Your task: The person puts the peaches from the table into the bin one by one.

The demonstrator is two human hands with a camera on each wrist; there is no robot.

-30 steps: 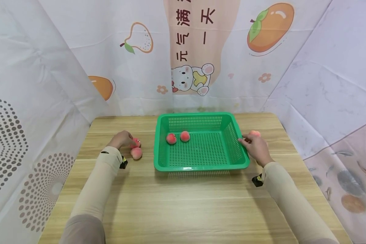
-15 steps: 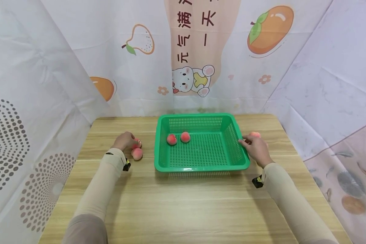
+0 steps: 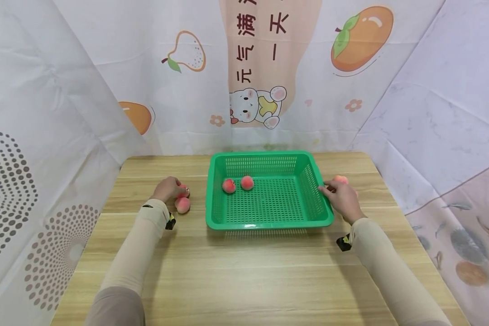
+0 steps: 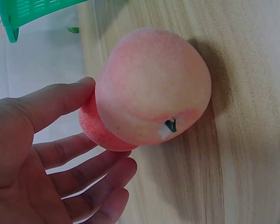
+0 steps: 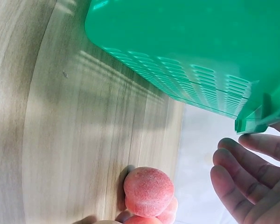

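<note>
The left hand [image 3: 168,188] rests at the 9 o'clock side of the green basket [image 3: 269,224], its fingers loosely curved around a darker peach [image 4: 100,133] without a clear grip. A paler peach [image 3: 183,204] lies just beside it, at its 5 o'clock; in the wrist view its stem end points toward the camera. The peaches are round, so no long axis shows. The right hand [image 3: 343,199] touches the basket's right rim with relaxed fingers; another peach [image 3: 341,179] lies behind it. Nothing differs from half a second ago.
</note>
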